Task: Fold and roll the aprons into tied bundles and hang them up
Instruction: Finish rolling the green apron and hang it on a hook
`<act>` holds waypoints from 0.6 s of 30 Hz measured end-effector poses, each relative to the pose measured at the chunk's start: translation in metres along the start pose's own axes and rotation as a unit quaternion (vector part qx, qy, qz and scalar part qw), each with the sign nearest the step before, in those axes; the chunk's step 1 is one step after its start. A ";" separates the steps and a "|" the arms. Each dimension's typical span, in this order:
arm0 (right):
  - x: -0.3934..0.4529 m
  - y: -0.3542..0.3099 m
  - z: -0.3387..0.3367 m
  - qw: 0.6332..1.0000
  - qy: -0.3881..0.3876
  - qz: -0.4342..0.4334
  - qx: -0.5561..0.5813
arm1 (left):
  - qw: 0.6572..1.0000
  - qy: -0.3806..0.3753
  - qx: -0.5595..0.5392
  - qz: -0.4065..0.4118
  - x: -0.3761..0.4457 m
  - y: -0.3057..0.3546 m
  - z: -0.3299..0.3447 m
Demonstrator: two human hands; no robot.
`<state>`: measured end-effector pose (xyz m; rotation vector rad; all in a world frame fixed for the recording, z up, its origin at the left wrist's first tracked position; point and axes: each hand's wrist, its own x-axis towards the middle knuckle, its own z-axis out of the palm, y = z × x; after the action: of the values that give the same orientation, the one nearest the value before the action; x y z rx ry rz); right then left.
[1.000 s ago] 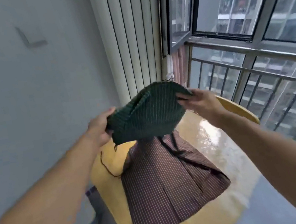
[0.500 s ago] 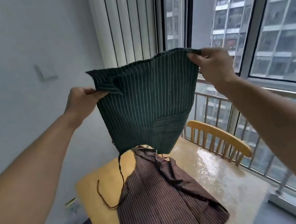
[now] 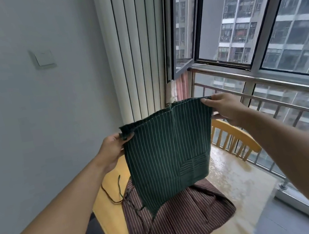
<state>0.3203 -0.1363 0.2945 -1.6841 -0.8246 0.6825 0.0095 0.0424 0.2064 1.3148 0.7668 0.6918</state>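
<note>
A dark green apron [image 3: 167, 155] with thin white stripes hangs spread in the air above the table. My left hand [image 3: 112, 149] pinches its upper left corner and my right hand [image 3: 223, 108] pinches its upper right corner. Its lower tip touches a brown striped apron [image 3: 179, 226] that lies flat on the yellow wooden table [image 3: 108, 211]. Dark strings [image 3: 118, 189] trail from the aprons over the table's left side.
A yellow wooden chair back [image 3: 234, 140] stands behind the table on the right. A metal railing [image 3: 268, 98] and large windows close the right side. A grey wall with a light switch [image 3: 43, 58] is on the left, a pale curtain [image 3: 134, 49] in the corner.
The green apron went from bunched between my hands to lifted high and stretched out, and now it hangs lower and flat, its tip on the brown apron.
</note>
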 end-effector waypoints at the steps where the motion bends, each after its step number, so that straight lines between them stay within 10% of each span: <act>1: 0.000 0.003 0.000 1.000 0.001 0.012 0.027 | 1.000 0.004 0.004 0.005 0.001 -0.001 -0.001; 11: -0.007 0.022 -0.011 0.993 -0.051 0.104 -0.014 | 0.995 -0.069 0.044 -0.059 0.006 -0.009 -0.014; 15: -0.021 0.039 -0.020 0.874 -0.285 0.296 -0.259 | 0.909 -0.271 0.213 -0.233 -0.001 -0.026 -0.028; 18: -0.019 0.056 -0.008 0.830 -0.305 0.349 -0.312 | 0.875 -0.288 0.259 -0.291 0.001 -0.043 -0.024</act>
<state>0.3249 -0.1657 0.2431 -2.4492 -0.9144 1.6583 -0.0091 0.0510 0.1612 1.5471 0.8114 -0.4193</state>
